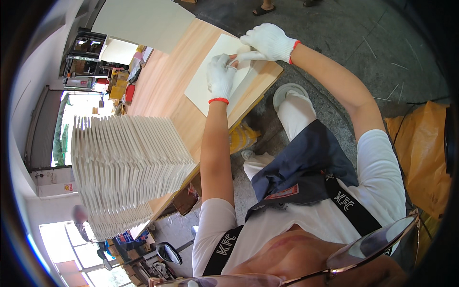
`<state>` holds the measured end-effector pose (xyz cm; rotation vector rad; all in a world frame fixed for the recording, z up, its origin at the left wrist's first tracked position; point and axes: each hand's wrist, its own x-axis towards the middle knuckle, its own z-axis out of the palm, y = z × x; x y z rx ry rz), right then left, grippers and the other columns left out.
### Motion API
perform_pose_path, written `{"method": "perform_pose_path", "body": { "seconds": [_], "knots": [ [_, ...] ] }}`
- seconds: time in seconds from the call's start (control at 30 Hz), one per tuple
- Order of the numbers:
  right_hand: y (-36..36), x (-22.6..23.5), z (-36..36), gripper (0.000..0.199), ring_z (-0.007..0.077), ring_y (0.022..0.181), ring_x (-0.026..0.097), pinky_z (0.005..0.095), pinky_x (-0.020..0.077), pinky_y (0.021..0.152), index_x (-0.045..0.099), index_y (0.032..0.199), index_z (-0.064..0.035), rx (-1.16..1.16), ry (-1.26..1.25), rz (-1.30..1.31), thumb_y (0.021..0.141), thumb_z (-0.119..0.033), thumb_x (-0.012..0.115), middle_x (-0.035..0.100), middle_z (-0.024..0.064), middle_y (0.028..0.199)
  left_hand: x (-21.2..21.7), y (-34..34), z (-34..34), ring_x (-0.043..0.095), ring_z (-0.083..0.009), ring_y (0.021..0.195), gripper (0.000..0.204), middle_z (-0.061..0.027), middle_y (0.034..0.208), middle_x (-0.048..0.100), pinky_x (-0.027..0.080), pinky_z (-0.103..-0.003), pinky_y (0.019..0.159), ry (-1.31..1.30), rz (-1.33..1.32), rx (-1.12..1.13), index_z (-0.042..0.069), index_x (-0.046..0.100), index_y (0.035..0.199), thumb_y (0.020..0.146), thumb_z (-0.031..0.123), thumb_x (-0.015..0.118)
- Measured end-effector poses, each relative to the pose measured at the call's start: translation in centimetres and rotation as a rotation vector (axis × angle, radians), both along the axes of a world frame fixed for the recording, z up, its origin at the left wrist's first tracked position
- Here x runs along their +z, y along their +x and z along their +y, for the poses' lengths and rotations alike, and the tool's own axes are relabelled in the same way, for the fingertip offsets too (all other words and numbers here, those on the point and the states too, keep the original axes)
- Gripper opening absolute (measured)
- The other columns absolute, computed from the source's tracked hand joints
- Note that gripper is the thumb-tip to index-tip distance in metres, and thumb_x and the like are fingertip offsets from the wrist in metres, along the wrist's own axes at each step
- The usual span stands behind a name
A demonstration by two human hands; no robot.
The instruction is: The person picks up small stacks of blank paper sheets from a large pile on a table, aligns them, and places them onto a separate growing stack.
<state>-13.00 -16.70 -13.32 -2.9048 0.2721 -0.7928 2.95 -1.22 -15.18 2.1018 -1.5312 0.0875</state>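
Both my hands wear white knit gloves with red cuffs. They meet over a flat white sheet (197,87) on the near right end of the wooden table (179,112). My left hand (221,79) rests on the sheet with bent fingers; bare fingertips show at its glove, close to the right hand. My right hand (270,45) comes in over the sheet's right side, most fingers curled and one digit stretched toward the left fingertips. Both look closed in a pinch, but what lies between the fingers is too small to make out. Part of the sheet beside them looks curved.
A tall stack of white folded pieces (134,158) stands at the table's left. Large pale boards (143,21) lie at the far end. An orange sheet (420,153) hangs at right. Another person's sandalled foot (264,9) is on the floor beyond.
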Motion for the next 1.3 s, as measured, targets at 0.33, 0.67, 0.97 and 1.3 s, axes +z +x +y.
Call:
{"method": "perform_pose_path", "body": {
  "seconds": [0.33,0.67,0.97,1.3],
  "knots": [
    [1.9,-1.9,1.2,0.042,0.0341,0.087,0.062,0.0411,0.0460,0.077,0.060,0.100,-0.0124,-0.116,0.735,-0.067,0.097,-0.050,0.041,0.063,0.0140,0.087,-0.1,-0.4,0.5,0.064,-0.0246,0.103,0.028,-0.0135,0.109,0.068,0.048,-0.034,0.088,-0.045,0.462,-0.132,0.004,0.065,0.117,0.090,0.012,0.062],
    [1.8,-4.8,1.4,0.028,0.0303,0.087,0.062,0.0419,0.0495,0.076,0.052,0.123,-0.0191,-0.053,0.311,-0.191,0.099,-0.021,0.038,0.056,0.0073,0.108,0.2,-0.9,1.0,0.062,-0.0244,0.111,0.039,-0.0133,0.117,0.067,0.046,-0.033,0.095,-0.052,0.499,-0.131,0.009,0.063,0.123,0.085,0.017,0.070],
    [2.2,-5.9,1.0,0.031,0.0282,0.082,0.063,0.0414,0.0511,0.070,0.051,0.125,-0.0195,-0.097,0.184,-0.200,0.095,-0.017,0.045,0.054,0.0065,0.106,0.8,-1.5,1.1,0.066,-0.0252,0.101,0.038,-0.0128,0.110,0.068,0.049,-0.033,0.088,-0.050,0.251,-0.161,0.017,0.059,0.127,0.090,0.019,0.062],
    [2.0,-5.8,1.3,0.029,0.0302,0.087,0.064,0.0433,0.0503,0.074,0.055,0.121,-0.0234,-0.110,0.276,-0.236,0.098,-0.027,0.037,0.060,0.0074,0.103,0.4,-1.7,0.9,0.048,-0.0125,0.079,0.042,-0.0046,0.089,0.058,0.043,-0.028,0.076,-0.060,0.395,-0.125,0.013,0.061,0.125,0.085,0.018,0.070]
  ]
}}
